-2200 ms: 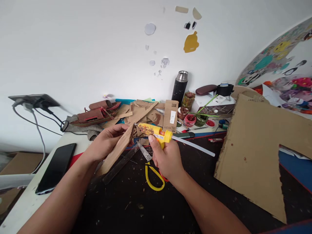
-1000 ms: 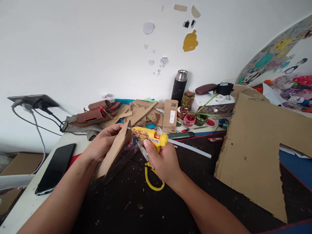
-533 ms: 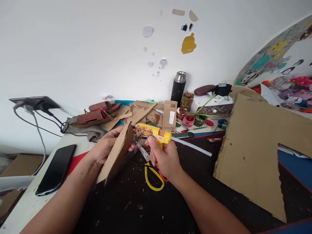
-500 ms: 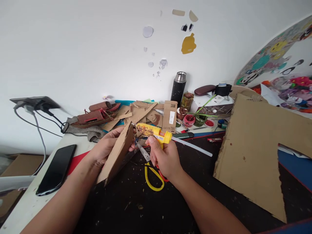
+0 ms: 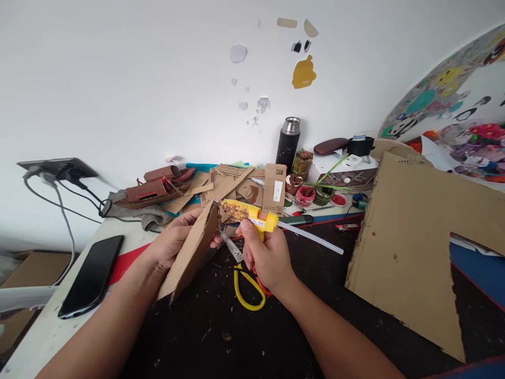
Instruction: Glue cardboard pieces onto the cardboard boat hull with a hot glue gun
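Note:
A tilted brown cardboard piece (image 5: pixel 190 255) is gripped in my left hand (image 5: pixel 175 237), its far end raised. My right hand (image 5: pixel 268 255) is wrapped round a yellow glue gun (image 5: pixel 240 211) with brown stains on its barrel. The nozzle is at the far upper edge of the cardboard; whether they touch I cannot tell. A clear glue stick (image 5: pixel 311 237) juts out of the gun's back. Beneath the gun, partly hidden by my right hand, scissors (image 5: pixel 249 300) with yellow and red handles lie on the dark mat (image 5: pixel 221 342).
A large cardboard sheet (image 5: pixel 402 258) lies at the right. Cardboard scraps (image 5: pixel 229 184), paint jars (image 5: pixel 305 195) and a black flask (image 5: pixel 288 145) stand or lie along the wall. On the left are a phone (image 5: pixel 92 276) and a wall socket with cables (image 5: pixel 59 168).
The cardboard's far end and the glue gun's nozzle have shifted very slightly to the right. Both hands keep their grips.

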`<state>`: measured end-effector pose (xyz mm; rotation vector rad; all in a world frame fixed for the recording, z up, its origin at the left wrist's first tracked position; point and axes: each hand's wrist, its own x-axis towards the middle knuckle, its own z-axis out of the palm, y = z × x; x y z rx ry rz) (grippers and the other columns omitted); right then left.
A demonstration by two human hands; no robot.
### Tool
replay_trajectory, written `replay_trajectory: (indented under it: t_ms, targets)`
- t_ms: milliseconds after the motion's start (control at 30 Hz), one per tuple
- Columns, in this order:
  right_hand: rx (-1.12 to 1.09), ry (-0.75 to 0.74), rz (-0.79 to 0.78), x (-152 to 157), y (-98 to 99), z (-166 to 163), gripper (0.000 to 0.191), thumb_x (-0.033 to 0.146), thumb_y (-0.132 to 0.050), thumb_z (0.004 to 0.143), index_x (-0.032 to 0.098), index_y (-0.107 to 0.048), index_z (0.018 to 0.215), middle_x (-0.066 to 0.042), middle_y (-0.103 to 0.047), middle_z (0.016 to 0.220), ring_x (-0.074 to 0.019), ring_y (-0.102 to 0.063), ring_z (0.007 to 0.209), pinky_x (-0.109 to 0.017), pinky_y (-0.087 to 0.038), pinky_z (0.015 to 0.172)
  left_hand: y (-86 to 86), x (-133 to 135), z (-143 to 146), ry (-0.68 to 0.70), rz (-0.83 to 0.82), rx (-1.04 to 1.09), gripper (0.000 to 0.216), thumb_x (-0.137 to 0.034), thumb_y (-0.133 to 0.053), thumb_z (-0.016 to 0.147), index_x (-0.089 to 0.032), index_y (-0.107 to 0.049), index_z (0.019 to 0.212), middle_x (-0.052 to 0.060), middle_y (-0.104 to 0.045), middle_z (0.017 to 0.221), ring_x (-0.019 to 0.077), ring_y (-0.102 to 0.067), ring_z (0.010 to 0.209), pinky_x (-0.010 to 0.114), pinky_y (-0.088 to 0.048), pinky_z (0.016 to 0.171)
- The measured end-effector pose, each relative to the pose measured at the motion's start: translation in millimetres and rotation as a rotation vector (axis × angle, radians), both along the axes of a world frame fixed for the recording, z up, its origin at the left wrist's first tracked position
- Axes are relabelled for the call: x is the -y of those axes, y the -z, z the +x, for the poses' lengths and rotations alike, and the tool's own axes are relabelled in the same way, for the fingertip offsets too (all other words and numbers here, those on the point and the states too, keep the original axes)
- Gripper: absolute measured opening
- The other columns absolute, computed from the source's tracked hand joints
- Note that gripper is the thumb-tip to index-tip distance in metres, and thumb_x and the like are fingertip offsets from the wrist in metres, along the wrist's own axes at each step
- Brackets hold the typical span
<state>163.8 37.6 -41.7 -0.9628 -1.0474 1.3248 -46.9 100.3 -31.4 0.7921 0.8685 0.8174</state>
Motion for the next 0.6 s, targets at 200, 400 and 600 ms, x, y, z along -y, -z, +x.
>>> replay_trajectory:
  t_ms: [200,400,600]
  targets:
    - [0.029,0.004,0.006,0.5,0.7,-0.2,0.048,0.064,-0.063,0.103,0.022,-0.060,0.080,0.010,-0.043,0.044,-0.0100,-0.042,0.036,-0.022,-0.033,0.040,-2.7,1.5,1.6,-0.012,-0.004,-0.004,0.038,-0.015,-0.100,0.064,-0.018,-0.085,0.099,0.012,-0.085,0.077,0.0242,-0.081,0.063,0.028,-0.068,0.061]
    - [0.017,0.007,-0.003,0.4,0.4,-0.2,0.048,0.065,-0.064,0.102,0.022,-0.061,0.081,0.010,-0.043,0.044,-0.0096,-0.041,0.036,-0.022,-0.033,0.039,-3.5,2.8,3.0,-0.011,0.009,-0.008,0.039,-0.019,-0.101,0.065,-0.016,-0.086,0.101,0.013,-0.084,0.077,0.0254,-0.081,0.066,0.029,-0.069,0.063]
    - [0.059,0.003,0.005,1.7,2.9,0.3,0.052,0.066,-0.062,0.103,0.022,-0.059,0.075,0.008,-0.044,0.043,-0.0101,-0.043,0.037,-0.023,-0.033,0.040,-1.7,1.0,2.0,-0.014,0.009,0.001,0.039,-0.020,-0.103,0.061,-0.017,-0.086,0.096,0.014,-0.085,0.077,0.0245,-0.081,0.062,0.027,-0.068,0.060]
